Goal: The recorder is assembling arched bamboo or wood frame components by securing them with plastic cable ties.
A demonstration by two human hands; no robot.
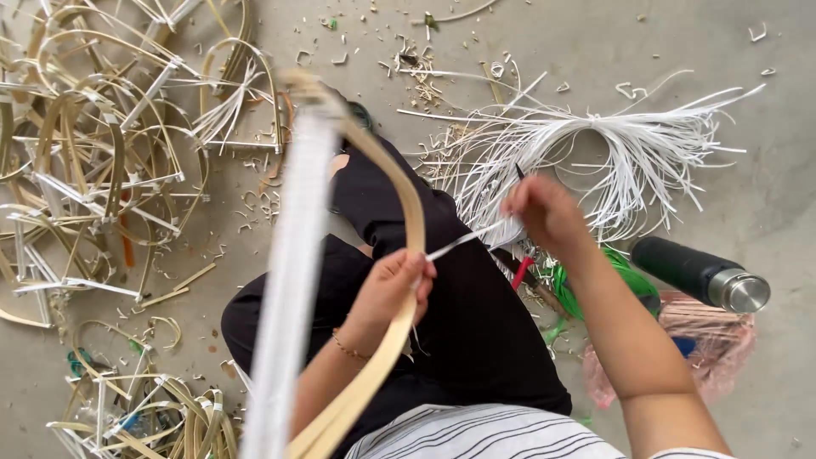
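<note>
While drawing the white strip (466, 239) taut, hold the tension steady and in line with the strip, since a slack pull would probably loosen the wrap on the bent cane (413, 223). Lay each turn just beside the last, without overlap or gap, judging by the blurred white-wrapped bar (293, 255) that rises alongside. Brace the cane against the lap rather than in free air. Note the left hand (389, 287): closed fully round the cane at mid-curve, fingers curled over the front edge, thumb pressing where the strip meets the cane, wrist bent slightly inward, forearm rising from lower frame. Note the right hand (544, 212): raised and out to the right, well apart from the left, fingertips pinched shut on the far end of the strip, forearm extended diagonally from the lower right. Locate the strip spanning straight between both hands, above the black trousers (476, 340). Locate spare stock in the loose bundle of white strips (633, 144) on the concrete floor (782, 195) just beyond the right hand. Avoid snagging the dark flask (699, 274) near the right forearm, or the heap of bent cane frames (102, 153) to the left.
</note>
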